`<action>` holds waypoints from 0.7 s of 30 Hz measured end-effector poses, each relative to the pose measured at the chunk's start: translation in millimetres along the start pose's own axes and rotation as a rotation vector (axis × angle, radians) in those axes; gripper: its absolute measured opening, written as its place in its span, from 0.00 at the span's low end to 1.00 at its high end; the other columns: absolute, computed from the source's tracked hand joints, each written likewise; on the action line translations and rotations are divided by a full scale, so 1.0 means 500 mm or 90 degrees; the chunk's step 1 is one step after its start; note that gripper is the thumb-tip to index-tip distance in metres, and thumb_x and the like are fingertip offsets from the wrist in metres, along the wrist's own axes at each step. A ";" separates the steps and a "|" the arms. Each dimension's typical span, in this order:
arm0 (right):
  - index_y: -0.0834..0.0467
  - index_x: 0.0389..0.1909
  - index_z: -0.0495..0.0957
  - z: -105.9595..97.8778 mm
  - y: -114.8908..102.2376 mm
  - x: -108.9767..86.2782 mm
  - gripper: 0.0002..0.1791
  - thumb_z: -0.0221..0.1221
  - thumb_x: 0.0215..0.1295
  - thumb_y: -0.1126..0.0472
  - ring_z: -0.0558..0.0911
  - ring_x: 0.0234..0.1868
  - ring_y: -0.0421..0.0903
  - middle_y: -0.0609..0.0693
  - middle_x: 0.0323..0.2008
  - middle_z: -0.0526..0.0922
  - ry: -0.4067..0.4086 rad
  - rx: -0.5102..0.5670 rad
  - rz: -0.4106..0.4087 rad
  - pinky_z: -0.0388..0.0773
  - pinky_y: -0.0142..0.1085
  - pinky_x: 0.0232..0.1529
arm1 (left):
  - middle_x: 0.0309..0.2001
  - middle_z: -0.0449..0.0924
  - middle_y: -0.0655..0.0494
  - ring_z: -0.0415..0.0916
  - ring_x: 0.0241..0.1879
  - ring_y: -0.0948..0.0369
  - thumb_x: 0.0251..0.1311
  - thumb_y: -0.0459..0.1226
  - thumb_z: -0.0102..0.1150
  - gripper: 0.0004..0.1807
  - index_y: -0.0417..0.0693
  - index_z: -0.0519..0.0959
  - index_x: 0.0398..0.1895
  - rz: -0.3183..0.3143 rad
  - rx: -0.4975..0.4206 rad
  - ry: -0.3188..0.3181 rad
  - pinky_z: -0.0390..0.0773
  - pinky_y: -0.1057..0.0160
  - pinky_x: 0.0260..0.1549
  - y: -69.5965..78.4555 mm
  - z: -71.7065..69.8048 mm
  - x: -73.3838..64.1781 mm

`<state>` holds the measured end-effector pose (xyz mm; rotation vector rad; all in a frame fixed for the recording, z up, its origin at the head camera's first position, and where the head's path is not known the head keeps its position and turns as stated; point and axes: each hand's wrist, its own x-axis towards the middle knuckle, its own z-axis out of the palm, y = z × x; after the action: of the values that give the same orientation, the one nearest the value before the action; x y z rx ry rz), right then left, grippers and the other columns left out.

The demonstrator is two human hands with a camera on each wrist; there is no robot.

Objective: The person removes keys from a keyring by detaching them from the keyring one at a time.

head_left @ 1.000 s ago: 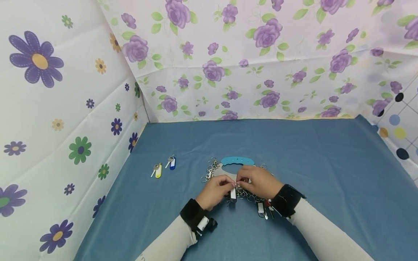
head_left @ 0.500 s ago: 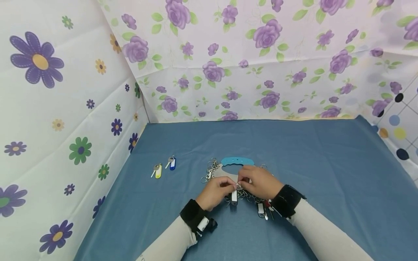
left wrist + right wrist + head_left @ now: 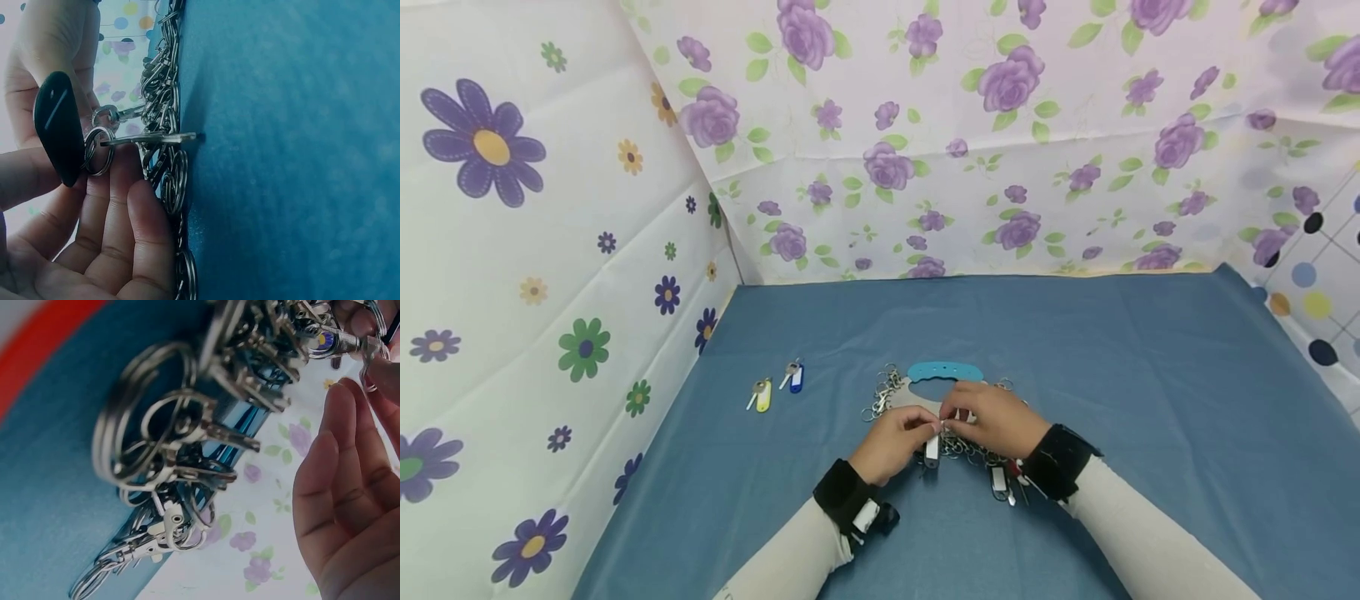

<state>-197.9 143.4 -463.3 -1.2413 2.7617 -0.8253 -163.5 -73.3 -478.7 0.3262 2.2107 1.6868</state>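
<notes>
Left hand (image 3: 891,443) has fingers clamped on one ring (image 3: 111,158) with one black tag (image 3: 57,128), right hand (image 3: 995,417) on one clasp (image 3: 373,353) — one yellow-tagged key (image 3: 763,396), one blue-tagged key (image 3: 796,378) lie aside.

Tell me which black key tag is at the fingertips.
The left black tag, at the fingertips of the left hand; the right black tag sits nearer the right wristband.
</notes>
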 end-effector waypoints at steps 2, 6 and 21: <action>0.45 0.43 0.84 0.000 0.000 0.000 0.05 0.64 0.69 0.58 0.81 0.39 0.37 0.41 0.42 0.81 0.004 -0.005 -0.005 0.79 0.33 0.39 | 0.43 0.81 0.47 0.71 0.37 0.57 0.75 0.38 0.52 0.13 0.39 0.83 0.49 -0.002 0.000 0.003 0.73 0.58 0.41 0.000 0.000 0.000; 0.45 0.41 0.84 0.001 0.001 0.000 0.04 0.64 0.69 0.58 0.79 0.36 0.34 0.41 0.41 0.81 0.010 -0.017 -0.006 0.77 0.32 0.37 | 0.42 0.81 0.49 0.71 0.36 0.56 0.75 0.37 0.52 0.13 0.39 0.83 0.48 0.001 -0.001 0.002 0.72 0.59 0.39 0.000 -0.001 -0.002; 0.46 0.37 0.82 0.005 0.005 -0.004 0.02 0.62 0.71 0.57 0.71 0.30 0.31 0.38 0.35 0.76 0.019 -0.028 0.000 0.71 0.29 0.32 | 0.47 0.83 0.48 0.75 0.42 0.46 0.74 0.40 0.55 0.12 0.45 0.85 0.47 -0.001 0.002 -0.002 0.74 0.56 0.42 -0.001 -0.002 -0.001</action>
<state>-197.6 145.0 -467.2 -1.2450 2.8178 -0.7938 -163.5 -74.6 -478.7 0.3270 2.2111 1.6809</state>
